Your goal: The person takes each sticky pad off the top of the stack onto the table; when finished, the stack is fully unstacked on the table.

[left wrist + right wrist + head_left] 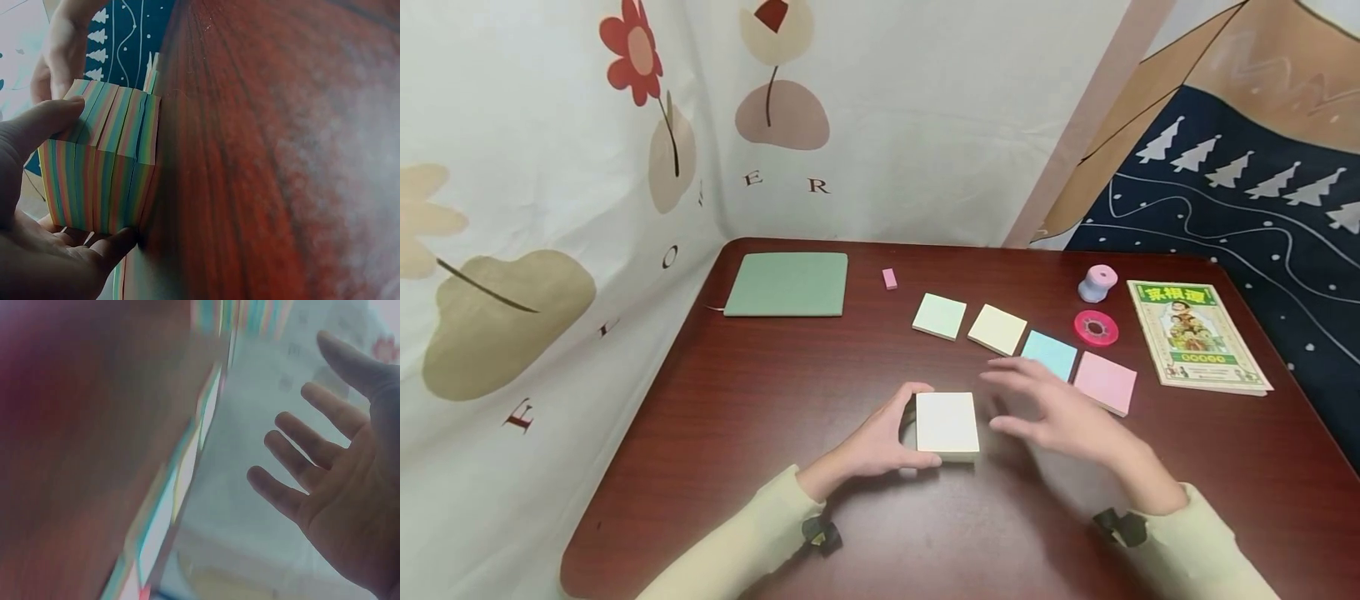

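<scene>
The table (760, 400) is dark red wood grain, and near its front middle sits the block of note paper (947, 425), a thick white-topped pad lying flat. From the head view it looks plain cream; the left wrist view shows what that hides, namely sides striped in green, pink, orange and blue layers (103, 162) (a rainbow stack under a pale top sheet). The block is slightly longer than wide, its long axis running away from the person toward the far edge, tilted a little to the right.

The left hand (880, 437) grips the block's left side, thumb at the near corner and fingers curled over the far corner. The right hand (1060, 412) hovers just right of the block, fingers spread and loose, holding nothing; the right wrist view shows its bare palm (350, 481), blurred.

Beyond lie four small pads in a row: green (940, 316), yellow (997, 329), blue (1049, 354), pink (1105, 382).
</scene>
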The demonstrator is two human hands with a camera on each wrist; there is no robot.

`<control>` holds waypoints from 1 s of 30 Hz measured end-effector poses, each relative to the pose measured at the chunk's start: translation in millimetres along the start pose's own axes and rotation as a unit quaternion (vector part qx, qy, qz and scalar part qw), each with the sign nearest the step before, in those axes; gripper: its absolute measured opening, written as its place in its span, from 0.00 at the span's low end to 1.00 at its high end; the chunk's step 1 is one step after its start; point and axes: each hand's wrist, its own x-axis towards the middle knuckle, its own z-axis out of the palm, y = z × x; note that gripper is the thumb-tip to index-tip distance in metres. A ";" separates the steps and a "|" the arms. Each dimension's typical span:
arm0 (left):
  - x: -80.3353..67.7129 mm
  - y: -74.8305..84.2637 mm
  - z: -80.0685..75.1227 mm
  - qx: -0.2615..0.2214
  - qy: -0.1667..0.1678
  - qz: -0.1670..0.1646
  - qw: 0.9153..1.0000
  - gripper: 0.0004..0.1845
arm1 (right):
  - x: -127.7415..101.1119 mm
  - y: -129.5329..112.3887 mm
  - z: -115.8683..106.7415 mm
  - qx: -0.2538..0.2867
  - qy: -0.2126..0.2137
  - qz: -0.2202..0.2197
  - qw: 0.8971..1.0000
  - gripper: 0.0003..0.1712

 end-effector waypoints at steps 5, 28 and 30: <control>0.9 0.1 -0.4 0.001 -0.004 -0.002 1.000 0.46 | 10.7 -25.5 23.6 0.005 -0.032 -0.046 0.998 0.39; 1.0 0.5 -1.4 0.021 -0.016 -0.019 0.999 0.47 | 26.7 -40.4 37.8 -0.018 -0.078 -0.045 0.996 0.39; 1.1 0.4 -1.0 0.017 -0.016 -0.017 1.000 0.47 | 24.0 -40.3 35.5 -0.015 -0.074 -0.038 0.996 0.40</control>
